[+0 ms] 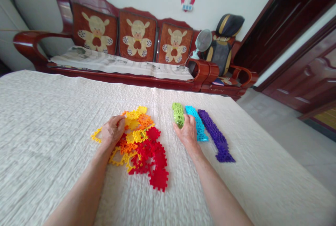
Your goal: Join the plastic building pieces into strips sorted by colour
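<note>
Flat plastic pieces with notched edges lie in a mixed pile: yellow pieces [140, 135], orange pieces [144, 121] and red pieces [159, 178]. My left hand [113, 129] rests at the pile's left side with its fingers curled down; what they hold, if anything, is hidden. To the right, my right hand [187, 131] is closed around the near end of a row of green notched pieces [178, 111], thumb on the left side. Close beside that hand runs an overlapping row of blue notched pieces [200, 129], and right of it a longer row of purple notched pieces [215, 131].
A pale quilted cloth [52, 131] covers the table. Behind its far edge stands a wooden sofa [147, 80] with bear-patterned cushions [138, 36]. A small fan [204, 40] and a wooden armchair [248, 77] are at the back right, near a dark red door [309, 68].
</note>
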Tool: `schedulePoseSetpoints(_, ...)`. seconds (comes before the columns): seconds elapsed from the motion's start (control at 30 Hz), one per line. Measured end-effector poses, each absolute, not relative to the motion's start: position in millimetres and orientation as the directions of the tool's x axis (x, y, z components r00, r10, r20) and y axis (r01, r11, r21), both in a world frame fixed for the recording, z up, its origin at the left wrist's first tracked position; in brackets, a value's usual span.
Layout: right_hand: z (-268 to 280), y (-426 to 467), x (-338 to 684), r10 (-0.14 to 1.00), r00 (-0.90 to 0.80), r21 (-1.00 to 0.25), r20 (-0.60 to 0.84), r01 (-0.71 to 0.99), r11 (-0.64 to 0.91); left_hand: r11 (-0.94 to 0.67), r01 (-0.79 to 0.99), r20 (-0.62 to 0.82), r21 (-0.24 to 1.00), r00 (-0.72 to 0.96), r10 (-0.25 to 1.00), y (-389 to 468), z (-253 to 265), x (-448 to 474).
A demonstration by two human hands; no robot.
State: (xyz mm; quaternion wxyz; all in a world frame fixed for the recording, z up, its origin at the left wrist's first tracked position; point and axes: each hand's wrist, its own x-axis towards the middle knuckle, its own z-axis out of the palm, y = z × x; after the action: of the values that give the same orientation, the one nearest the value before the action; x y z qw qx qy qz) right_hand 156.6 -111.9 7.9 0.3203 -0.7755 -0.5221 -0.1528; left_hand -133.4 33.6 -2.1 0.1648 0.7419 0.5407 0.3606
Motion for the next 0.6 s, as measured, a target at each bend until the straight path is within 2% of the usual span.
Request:
schedulePoseSetpoints(0.23, 19, -137, 155, 0.716, 0.337, -0.311, 0.611, 0.934, -0.174, -0.360, 0.690, 0.348, 0.628, 0.165, 0.923, 36, -5, -135)
schedulePoseSetpoints(0.37, 25, -189, 166, 0.734, 0.343, -0.265, 0.586, 0.937, -0.227, -0.319, 0.713, 0.314, 0.624, 0.145, 0.938, 35, -2, -134)
schedulePoseSetpoints(0.47, 26, -231, 177, 0.782, 0.385, -0.242, 0.491, 0.922, -0.301, -0.292, 0.730, 0.282, 0.617, 0.141, 0.949, 33, 2, -133)
schedulePoseSetpoints(0.6, 25, -256, 181, 0.872, 0.374, -0.194, 0.316, 0.925, -0.326, -0.284, 0.739, 0.258, 0.611, 0.154, 0.954, 31, 7, -133)
